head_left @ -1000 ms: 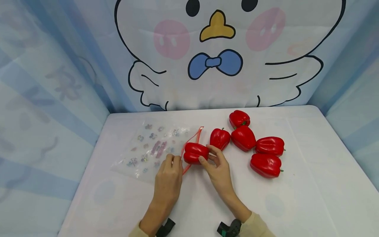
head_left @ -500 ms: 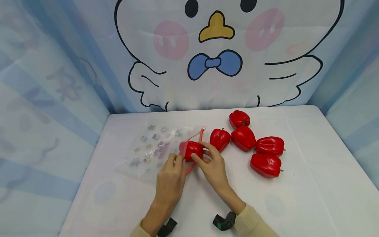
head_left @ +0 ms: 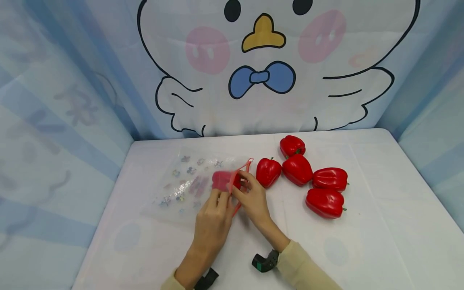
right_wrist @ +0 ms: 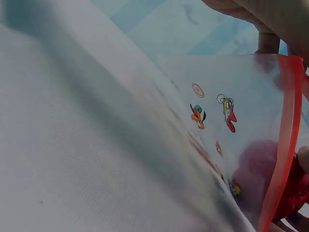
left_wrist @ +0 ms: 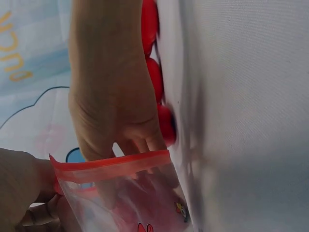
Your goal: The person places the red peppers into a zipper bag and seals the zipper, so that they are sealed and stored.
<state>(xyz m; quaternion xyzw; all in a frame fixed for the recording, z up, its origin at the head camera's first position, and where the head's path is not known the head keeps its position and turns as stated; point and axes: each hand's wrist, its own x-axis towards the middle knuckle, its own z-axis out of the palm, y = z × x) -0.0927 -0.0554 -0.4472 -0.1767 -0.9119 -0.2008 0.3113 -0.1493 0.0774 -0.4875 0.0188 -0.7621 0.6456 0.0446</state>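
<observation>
A clear plastic zip bag [head_left: 174, 189] with small printed pictures and a red-edged mouth lies on the left half of the table. My left hand [head_left: 214, 219] pinches the near edge of its mouth. A red bell pepper [head_left: 220, 180] is mostly inside the bag, showing through the plastic. My right hand [head_left: 253, 197] holds the pepper's outer end, its fingers reaching into the mouth. In the right wrist view the red strip [right_wrist: 287, 130] crosses over the pepper [right_wrist: 256, 164]. The left wrist view shows the right hand [left_wrist: 116, 106] entering the bag [left_wrist: 125, 193].
Several more red bell peppers stand right of the bag: one pepper [head_left: 268, 172] near its mouth, another pepper [head_left: 292, 146] at the back, and a pepper [head_left: 325, 203] farthest forward. A white cloth covers the table [head_left: 380, 225]. Printed curtains [head_left: 65, 121] enclose it.
My right hand has moved left, taking the pepper from the bag's mouth into the bag. The left hand still pinches the edge and has shifted slightly right. The other peppers stay put.
</observation>
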